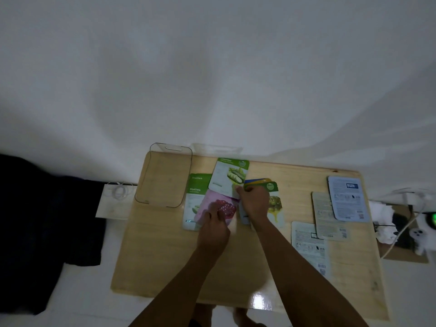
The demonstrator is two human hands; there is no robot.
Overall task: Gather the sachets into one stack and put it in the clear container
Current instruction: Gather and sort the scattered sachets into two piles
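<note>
Both hands on the sachet cluster at bench centre.

The right hand (253, 200) is clenched on a fan of overlapping sachets (274, 204), its fingertips also at the lower corner of the cucumber sachet (230, 177). The left hand (213, 224) presses fingers down on the pink sachet (218, 205); whether it grips the sachet cannot be told. The aloe vera sachet (194, 197) lies partly under the pink one, at its 9 o'clock. The clear container (164, 177) stands empty at 10 o'clock from the hands. Three face-down sachets (330, 215) lie overlapping at 3 o'clock, well apart, on the wooden bench (165, 256).
</note>
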